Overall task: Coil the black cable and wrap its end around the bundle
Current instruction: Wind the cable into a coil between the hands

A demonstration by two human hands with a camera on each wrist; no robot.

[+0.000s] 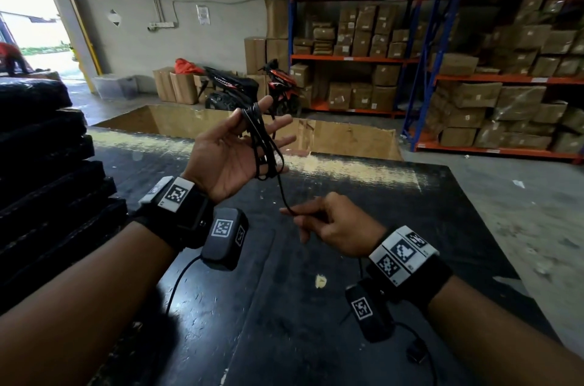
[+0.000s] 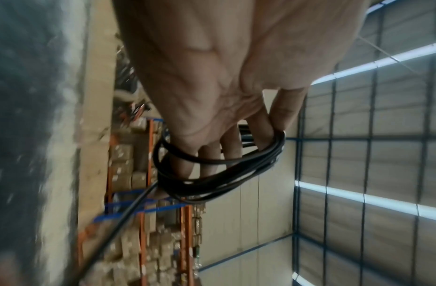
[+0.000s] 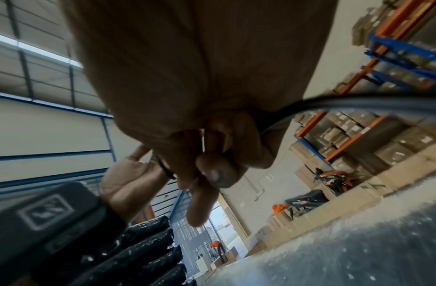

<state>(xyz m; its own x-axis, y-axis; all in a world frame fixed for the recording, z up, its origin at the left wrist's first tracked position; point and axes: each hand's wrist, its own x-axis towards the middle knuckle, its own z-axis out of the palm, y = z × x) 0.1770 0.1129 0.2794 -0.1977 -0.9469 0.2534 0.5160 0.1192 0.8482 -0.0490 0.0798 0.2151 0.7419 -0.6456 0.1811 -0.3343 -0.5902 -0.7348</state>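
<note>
The left hand (image 1: 232, 148) was spread open, the black cable (image 1: 264, 145) looped over its fingers. Below it, the right hand (image 1: 331, 224) pinched the free run. Keeping that run taut would likely lay each turn snugly.

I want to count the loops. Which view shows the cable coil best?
The left wrist view: the coil fills the middle, its separate loops round the left hand's fingers. The head view shows it whole but small, strands merged. The right wrist view shows only a sliver behind the right hand.
</note>
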